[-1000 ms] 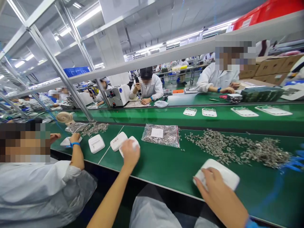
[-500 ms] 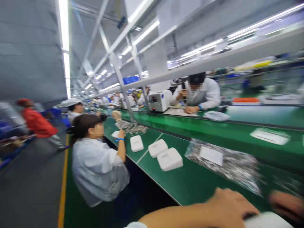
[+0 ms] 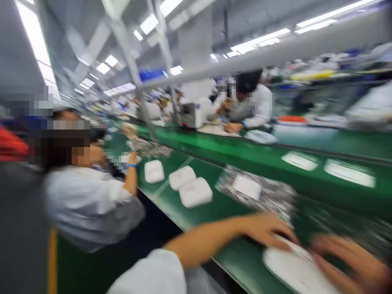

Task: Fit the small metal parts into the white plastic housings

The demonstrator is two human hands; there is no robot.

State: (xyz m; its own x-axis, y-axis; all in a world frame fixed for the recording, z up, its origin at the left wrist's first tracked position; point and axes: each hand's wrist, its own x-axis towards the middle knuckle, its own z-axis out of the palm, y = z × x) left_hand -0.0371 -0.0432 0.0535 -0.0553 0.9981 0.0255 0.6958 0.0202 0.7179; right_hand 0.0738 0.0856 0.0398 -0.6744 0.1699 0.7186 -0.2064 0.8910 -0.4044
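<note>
The picture is blurred by head motion. A white rounded plastic cover (image 3: 297, 269) lies on the green bench (image 3: 232, 228) at the lower right. My left hand (image 3: 266, 230) rests on its left edge. My right hand (image 3: 352, 261) touches its right side. Both hands seem to hold the cover between them. Three more white covers (image 3: 196, 192) lie in a row to the left. A clear bag of small metal parts (image 3: 257, 192) lies just beyond my left hand.
A co-worker in a white coat (image 3: 88, 200) sits close on my left, one hand on the bench. Across the green conveyor (image 3: 275, 155) other people work beside a white machine (image 3: 191, 114). White flat parts (image 3: 349, 173) ride the belt. A metal frame runs overhead.
The view swung left and is sweeping back right. My left hand left the far white cover and came to the near cover, where both hands now meet.
</note>
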